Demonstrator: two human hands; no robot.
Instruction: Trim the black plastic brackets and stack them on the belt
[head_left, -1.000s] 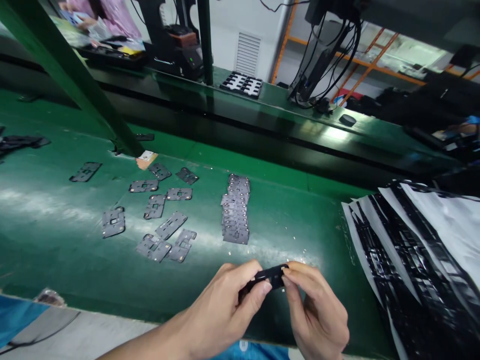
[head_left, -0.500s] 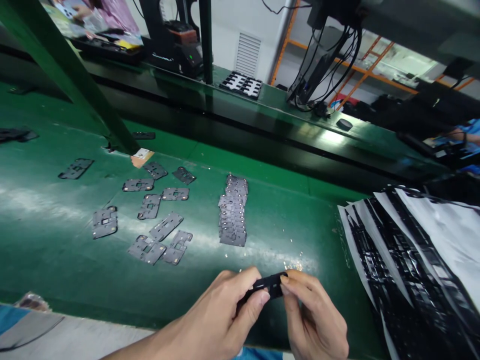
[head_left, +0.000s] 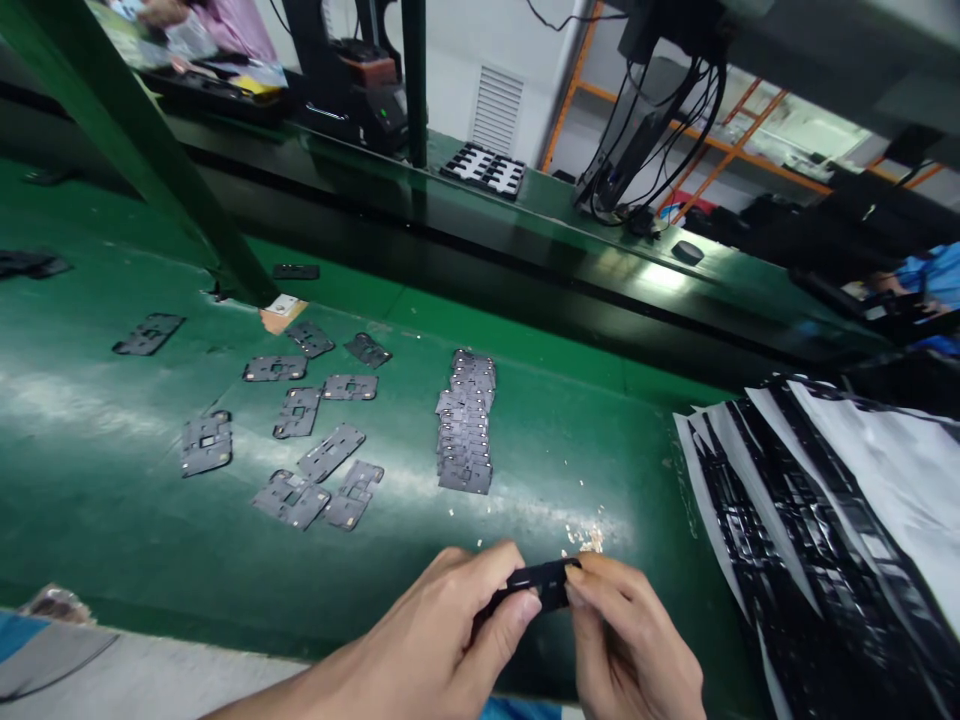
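Black part [head_left: 551, 580] is held over the tabletop [head_left: 570, 410], gripped between the fingers of the left hand [head_left: 450, 630], while those of the right hand [head_left: 637, 630] pinch its right-hand end. Compared with a second ago, both hands sit slightly lower in view, exposing more pale flakes [head_left: 592, 540]; the grip looks unchanged, so handling of this piece seems unfinished.
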